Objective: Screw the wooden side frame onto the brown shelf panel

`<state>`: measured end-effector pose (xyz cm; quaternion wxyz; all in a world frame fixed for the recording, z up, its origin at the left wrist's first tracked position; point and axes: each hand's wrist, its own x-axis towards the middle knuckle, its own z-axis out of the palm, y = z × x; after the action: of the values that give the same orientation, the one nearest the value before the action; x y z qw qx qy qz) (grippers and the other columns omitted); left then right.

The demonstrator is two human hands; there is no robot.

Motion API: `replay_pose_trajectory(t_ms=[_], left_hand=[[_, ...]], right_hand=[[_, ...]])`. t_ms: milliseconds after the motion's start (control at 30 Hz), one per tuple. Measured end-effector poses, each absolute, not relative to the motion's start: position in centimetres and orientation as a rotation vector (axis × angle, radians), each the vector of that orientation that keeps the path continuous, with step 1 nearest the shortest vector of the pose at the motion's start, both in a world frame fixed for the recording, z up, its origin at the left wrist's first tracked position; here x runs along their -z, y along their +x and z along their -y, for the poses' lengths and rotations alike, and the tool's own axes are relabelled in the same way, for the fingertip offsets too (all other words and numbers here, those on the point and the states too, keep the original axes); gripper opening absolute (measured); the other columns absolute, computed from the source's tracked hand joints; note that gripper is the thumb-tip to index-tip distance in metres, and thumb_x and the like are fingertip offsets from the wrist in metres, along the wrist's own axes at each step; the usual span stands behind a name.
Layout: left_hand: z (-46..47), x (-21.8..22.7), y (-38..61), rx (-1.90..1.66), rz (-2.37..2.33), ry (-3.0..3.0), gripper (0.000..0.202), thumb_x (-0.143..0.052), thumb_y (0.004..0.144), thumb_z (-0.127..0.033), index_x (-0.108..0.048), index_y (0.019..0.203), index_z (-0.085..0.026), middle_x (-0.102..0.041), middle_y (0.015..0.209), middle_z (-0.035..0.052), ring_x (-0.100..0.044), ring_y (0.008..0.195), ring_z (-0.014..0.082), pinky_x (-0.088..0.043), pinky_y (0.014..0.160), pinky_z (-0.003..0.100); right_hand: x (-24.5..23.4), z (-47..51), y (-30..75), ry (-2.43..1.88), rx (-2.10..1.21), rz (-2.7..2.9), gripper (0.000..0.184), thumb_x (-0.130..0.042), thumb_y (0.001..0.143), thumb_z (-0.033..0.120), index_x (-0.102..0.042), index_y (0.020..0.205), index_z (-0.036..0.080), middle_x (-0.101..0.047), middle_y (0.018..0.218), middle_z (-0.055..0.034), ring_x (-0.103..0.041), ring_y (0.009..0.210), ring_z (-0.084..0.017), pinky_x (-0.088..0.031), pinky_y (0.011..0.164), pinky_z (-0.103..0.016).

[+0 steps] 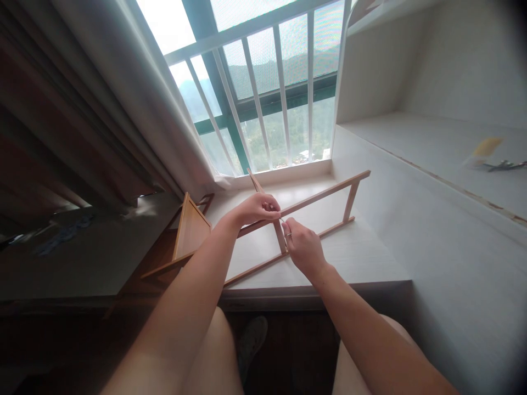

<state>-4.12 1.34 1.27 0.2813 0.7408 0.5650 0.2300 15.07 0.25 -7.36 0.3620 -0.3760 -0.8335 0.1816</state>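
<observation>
A light wooden frame [329, 193] of long rails and short cross rungs lies on a white sill ledge [358, 252] below the window. My left hand [259, 208] is closed round the upper rail near its middle, where a thin slat [254, 181] crosses it. My right hand [302, 247] is pinched shut just to the right, at the middle rung, holding something small that I cannot make out. The two hands almost touch.
A wooden panel piece [190, 227] leans at the ledge's left end. A window with white bars [267, 93] is ahead and a curtain [123, 99] hangs at left. A white desk [444, 159] with small blurred items rises at right. My bare knees are below.
</observation>
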Motion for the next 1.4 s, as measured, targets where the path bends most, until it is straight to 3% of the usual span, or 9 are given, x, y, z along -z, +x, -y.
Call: replay_pose_trajectory(t_ms=[567,867,967,1067,1167,1267,1400], left_hand=[[-1.3,-1.3,-4.1,-0.611,-1.521,2.001,0.023,-0.067,0.075,-0.036,-0.068,0.082,-0.014,-0.062,0.077,0.0027,-0.053,0.069,0.0122,-0.043,0.064,0.023],[-1.2,-1.4,-4.0,-0.608,-1.522,1.996,0.024,-0.067,0.075,-0.036,-0.069,0.084,-0.014,-0.063,0.078,0.0035,-0.055,0.071,0.0126,-0.044,0.064,0.023],[-1.2,-1.4,-4.0,-0.614,-1.527,1.999,0.024,-0.067,0.075,-0.037,-0.069,0.083,-0.014,-0.063,0.079,0.0035,-0.055,0.070,0.0125,-0.043,0.064,0.023],[-1.3,-1.3,-4.0,-0.611,-1.515,1.998,0.025,-0.067,0.075,-0.038,-0.069,0.084,-0.014,-0.064,0.079,0.0036,-0.055,0.070,0.0124,-0.043,0.063,0.023],[-1.4,-1.2,-4.1,-0.613,-1.516,1.995,0.026,-0.067,0.075,-0.039,-0.069,0.085,-0.014,-0.063,0.078,0.0035,-0.054,0.069,0.0122,-0.043,0.063,0.023],[-1.5,-1.1,-4.1,-0.625,-1.521,1.991,0.027,-0.068,0.075,-0.039,-0.069,0.084,-0.014,-0.063,0.078,0.0036,-0.053,0.068,0.0117,-0.042,0.062,0.023],[-1.4,-1.1,-4.1,-0.629,-1.523,1.984,0.027,-0.068,0.074,-0.039,-0.069,0.084,-0.014,-0.062,0.077,0.0033,-0.053,0.067,0.0115,-0.042,0.061,0.023]], right_hand=[[6.6,0.7,14.7,-1.098,-0.353,2.215,0.025,-0.035,0.102,0.032,-0.054,0.091,0.020,-0.062,0.077,-0.0026,-0.051,0.065,-0.014,-0.016,0.055,-0.029],[6.5,0.8,14.3,-1.183,-0.445,2.188,0.037,-0.027,0.102,0.036,-0.056,0.085,0.020,-0.062,0.069,-0.0035,-0.050,0.058,-0.016,-0.017,0.056,-0.029],[6.6,0.7,14.0,-1.130,-0.722,2.054,0.042,-0.028,0.100,0.039,-0.054,0.074,0.019,-0.060,0.064,-0.0048,-0.051,0.058,-0.016,-0.023,0.056,-0.028],[6.9,1.1,13.1,-0.898,-1.364,1.719,0.047,-0.026,0.098,0.046,-0.040,0.061,0.021,-0.051,0.048,-0.0017,-0.045,0.047,-0.014,-0.027,0.051,-0.026],[7.0,1.7,12.3,-0.618,-1.921,1.225,0.043,-0.030,0.094,0.052,-0.032,0.062,0.023,-0.044,0.040,0.0022,-0.035,0.037,-0.011,-0.024,0.041,-0.024],[6.9,1.9,12.2,-0.475,-2.093,0.966,0.040,-0.038,0.091,0.053,-0.035,0.064,0.023,-0.046,0.042,0.0032,-0.034,0.037,-0.010,-0.022,0.038,-0.021],[6.9,1.6,12.8,-0.507,-2.085,1.007,0.043,-0.041,0.091,0.052,-0.038,0.061,0.021,-0.047,0.039,0.0022,-0.033,0.035,-0.009,-0.020,0.037,-0.020]])
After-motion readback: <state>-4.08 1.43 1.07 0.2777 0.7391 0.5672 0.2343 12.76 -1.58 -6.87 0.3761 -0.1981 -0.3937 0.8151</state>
